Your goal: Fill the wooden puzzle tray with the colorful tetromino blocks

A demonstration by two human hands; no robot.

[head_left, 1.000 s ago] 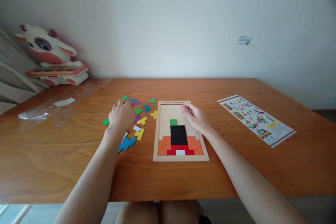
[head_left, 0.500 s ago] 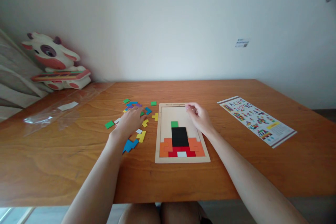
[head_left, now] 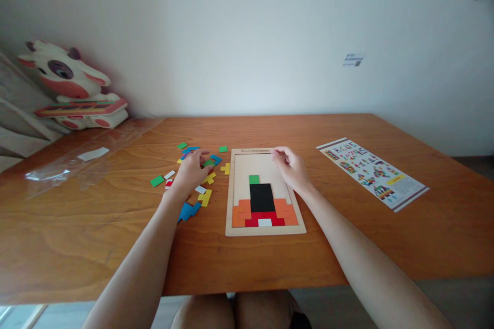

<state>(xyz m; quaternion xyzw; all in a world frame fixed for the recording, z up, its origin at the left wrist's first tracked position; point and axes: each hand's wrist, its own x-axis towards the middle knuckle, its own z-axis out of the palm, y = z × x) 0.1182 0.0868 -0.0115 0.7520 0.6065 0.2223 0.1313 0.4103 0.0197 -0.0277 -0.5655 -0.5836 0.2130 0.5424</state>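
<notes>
My left hand (head_left: 189,172) hovers over a spread of loose flat puzzle pieces, thumb apart from the fingers. A green piece (head_left: 209,163) and a blue piece (head_left: 216,159) lie by its fingertips; the hand hides some others. My right hand (head_left: 292,168) is at the upper right side of a wooden puzzle tray (head_left: 228,195), fingers curled in towards the thumb. Whether anything is between those fingers cannot be seen. Inside the tray are black pieces (head_left: 262,197), orange pieces (head_left: 287,211), red pieces (head_left: 252,220), a white piece (head_left: 265,222) and a green square (head_left: 254,179).
Yellow pieces (head_left: 205,198) and a blue piece (head_left: 188,212) lie between my left forearm and the tray. A printed pattern sheet (head_left: 372,175) rests on the right of the table (head_left: 347,247). At the left are a clear plastic bag (head_left: 62,167) and a cow toy keyboard (head_left: 83,108).
My left hand has shifted slightly over the pieces, and its thumb now shows apart from the fingers. My right hand stays by the tray's upper right. The view has moved a little.
</notes>
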